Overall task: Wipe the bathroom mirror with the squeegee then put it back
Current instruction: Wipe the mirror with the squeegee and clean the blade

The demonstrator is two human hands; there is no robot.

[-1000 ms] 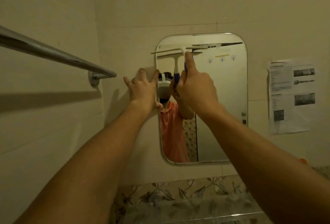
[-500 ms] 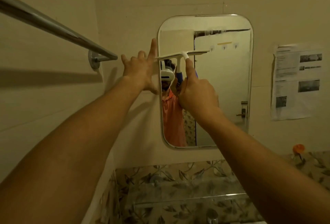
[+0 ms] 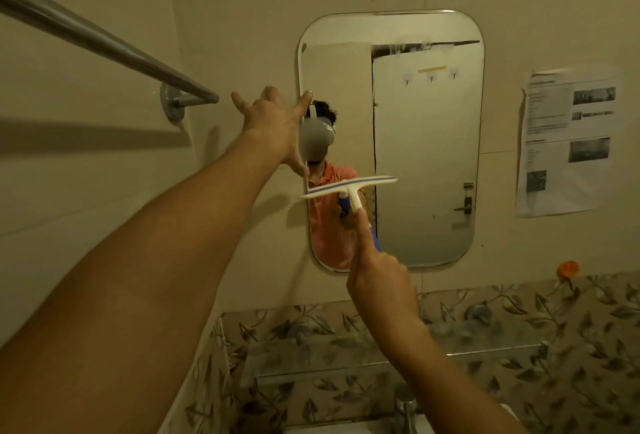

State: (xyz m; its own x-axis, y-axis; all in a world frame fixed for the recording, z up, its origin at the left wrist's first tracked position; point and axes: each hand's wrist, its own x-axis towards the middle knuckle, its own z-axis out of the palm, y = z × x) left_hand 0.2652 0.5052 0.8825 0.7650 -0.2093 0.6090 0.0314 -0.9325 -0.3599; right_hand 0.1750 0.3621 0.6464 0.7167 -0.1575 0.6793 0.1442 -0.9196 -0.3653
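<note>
Squeegee [image 3: 347, 187] blade crosses the mirror's [image 3: 426, 142] lower left; right hand [image 3: 379, 281] fingers grasp its handle, left hand [image 3: 273, 122] splayed loose.

I see a beige tiled wall [image 3: 242, 0] carrying the mirror [image 3: 426, 142], a printed paper sheet [image 3: 568, 142] to its right, and a metal towel rail [image 3: 104, 42] on the adjoining left wall.

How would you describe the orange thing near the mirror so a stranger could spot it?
Find the mirror on the wall and drop to its lower right corner. Just right of there, where the plain wall meets the leaf-patterned tiles, sits a small orange knob. It is the only bright orange item on the wall.
</note>
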